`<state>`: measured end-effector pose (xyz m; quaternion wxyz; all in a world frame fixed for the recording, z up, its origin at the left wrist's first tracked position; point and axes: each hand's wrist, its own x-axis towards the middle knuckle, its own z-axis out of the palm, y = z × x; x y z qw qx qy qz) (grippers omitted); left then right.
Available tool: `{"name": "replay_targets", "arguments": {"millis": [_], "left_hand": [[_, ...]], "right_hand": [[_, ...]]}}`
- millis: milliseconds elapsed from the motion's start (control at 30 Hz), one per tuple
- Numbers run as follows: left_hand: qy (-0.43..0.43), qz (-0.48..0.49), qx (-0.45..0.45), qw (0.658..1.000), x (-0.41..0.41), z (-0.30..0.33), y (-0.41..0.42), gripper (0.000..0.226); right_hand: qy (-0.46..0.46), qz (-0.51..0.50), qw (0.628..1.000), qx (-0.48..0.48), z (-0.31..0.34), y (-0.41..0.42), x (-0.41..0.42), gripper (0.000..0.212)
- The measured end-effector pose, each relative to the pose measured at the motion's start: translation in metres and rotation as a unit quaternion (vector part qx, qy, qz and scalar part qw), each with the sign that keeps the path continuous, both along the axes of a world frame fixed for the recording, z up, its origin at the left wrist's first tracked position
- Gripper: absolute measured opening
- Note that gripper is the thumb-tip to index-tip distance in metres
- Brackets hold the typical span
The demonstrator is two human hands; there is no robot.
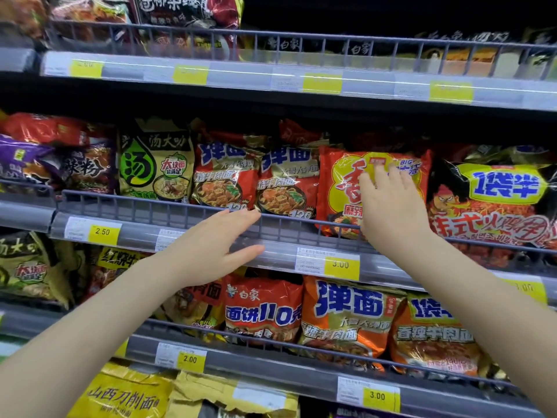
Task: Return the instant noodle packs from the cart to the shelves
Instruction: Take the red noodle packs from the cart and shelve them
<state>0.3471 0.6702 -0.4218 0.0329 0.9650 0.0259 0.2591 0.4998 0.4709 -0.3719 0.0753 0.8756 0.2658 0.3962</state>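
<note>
Right hand (391, 203) flat on the front of the red-and-yellow noodle pack (346, 188), fingers straight and spread, pressing rather than gripping. Pack stands upright on the middle shelf (144, 233), behind the wire rail (150, 203), bottom edge tucked below the rail line. It sits between the two red-and-gold beef noodle packs (256, 179) on its left and the black-and-red pack (497, 206) on its right, touching or nearly touching both.

Left hand (217, 242) released, holding nothing: fingers straight, extended over the rail top, thumb lying along the clear price strip below. It sits in front of the beef noodle packs; can't tell if the fingertips touch them.

Yellow price tag (340, 265) reading 3.00 is on the strip below the red-and-yellow pack. Shelves above and below are stocked with other noodle packs.
</note>
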Motion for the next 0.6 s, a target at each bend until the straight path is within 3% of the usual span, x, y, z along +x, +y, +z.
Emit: {"name": "replay_targets", "arguments": {"millis": [167,333,600], "left_hand": [[-0.005,0.005,0.02,1.0,-0.001,0.005,0.007,0.061],[-0.012,-0.008,0.026,1.0,-0.003,0.009,0.014,0.055],[-0.001,0.051,0.108,0.993,-0.023,0.045,0.044,0.051]], "right_hand": [[0.012,0.177,0.984,0.029,-0.019,0.008,-0.011,0.029],[0.046,0.267,0.96,0.071,-0.019,0.028,-0.029,0.033],[0.098,0.369,0.924,0.031,0.009,0.092,-0.045,0.037]]}}
